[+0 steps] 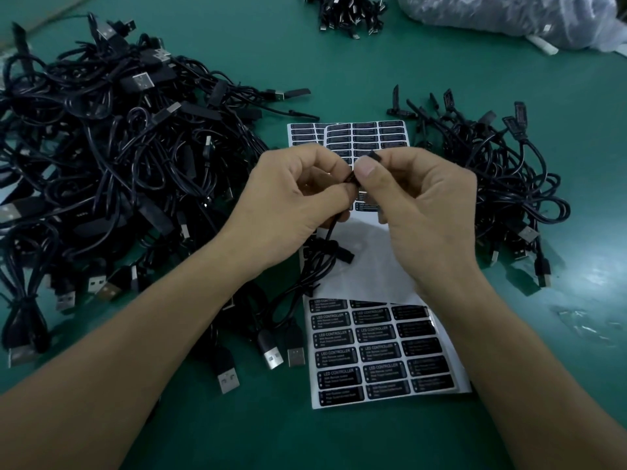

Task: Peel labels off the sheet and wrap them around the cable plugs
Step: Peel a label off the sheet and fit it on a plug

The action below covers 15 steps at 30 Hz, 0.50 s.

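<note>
Both grips are closed in a pinch, left hand point(298, 195) and right hand point(419, 205) holding a black cable plug point(375, 155) between fingertips above the label sheet point(369, 276) at centre. A label wrapped askew could crease or cling to a finger, and the dangling cable point(330, 231) may snag the sheet. The green tabletop point(339, 79) carries a tangled cable pile point(101, 164) at 9 o'clock, a smaller pile point(492, 171) at 3 o'clock and a plastic bag point(509, 18) at 1 o'clock.
</note>
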{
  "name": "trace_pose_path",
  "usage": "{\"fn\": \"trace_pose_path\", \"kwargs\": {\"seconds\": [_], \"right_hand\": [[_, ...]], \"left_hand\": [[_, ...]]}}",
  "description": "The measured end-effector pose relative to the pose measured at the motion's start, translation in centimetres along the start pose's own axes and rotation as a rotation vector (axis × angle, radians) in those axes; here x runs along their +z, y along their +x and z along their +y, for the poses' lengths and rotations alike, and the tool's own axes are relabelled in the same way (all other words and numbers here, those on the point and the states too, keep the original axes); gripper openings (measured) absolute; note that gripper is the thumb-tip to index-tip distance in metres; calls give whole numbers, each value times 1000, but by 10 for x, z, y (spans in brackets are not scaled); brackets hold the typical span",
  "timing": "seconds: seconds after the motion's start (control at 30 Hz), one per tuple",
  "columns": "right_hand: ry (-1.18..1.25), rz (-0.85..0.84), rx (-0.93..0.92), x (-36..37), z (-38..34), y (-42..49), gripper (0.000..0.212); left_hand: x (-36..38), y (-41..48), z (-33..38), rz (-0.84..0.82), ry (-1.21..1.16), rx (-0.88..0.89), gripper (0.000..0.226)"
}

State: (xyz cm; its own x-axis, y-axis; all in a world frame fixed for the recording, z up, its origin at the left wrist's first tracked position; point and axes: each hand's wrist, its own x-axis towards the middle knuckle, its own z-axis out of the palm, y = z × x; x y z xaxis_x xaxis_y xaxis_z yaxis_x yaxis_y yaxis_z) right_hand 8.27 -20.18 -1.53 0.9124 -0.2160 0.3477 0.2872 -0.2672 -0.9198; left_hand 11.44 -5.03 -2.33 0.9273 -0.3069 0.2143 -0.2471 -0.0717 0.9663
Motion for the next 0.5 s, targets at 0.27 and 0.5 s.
{"fn": "trace_pose_path", "kwargs": {"seconds": [0.27, 0.5], "right_hand": [[-127, 47, -38, 0, -5, -3, 24], [-387, -152, -90, 9, -4, -11, 44]], "left_hand": [[-1, 1, -1, 39, 238, 180, 15], [-13, 6, 6, 300, 176, 198, 19]]}}
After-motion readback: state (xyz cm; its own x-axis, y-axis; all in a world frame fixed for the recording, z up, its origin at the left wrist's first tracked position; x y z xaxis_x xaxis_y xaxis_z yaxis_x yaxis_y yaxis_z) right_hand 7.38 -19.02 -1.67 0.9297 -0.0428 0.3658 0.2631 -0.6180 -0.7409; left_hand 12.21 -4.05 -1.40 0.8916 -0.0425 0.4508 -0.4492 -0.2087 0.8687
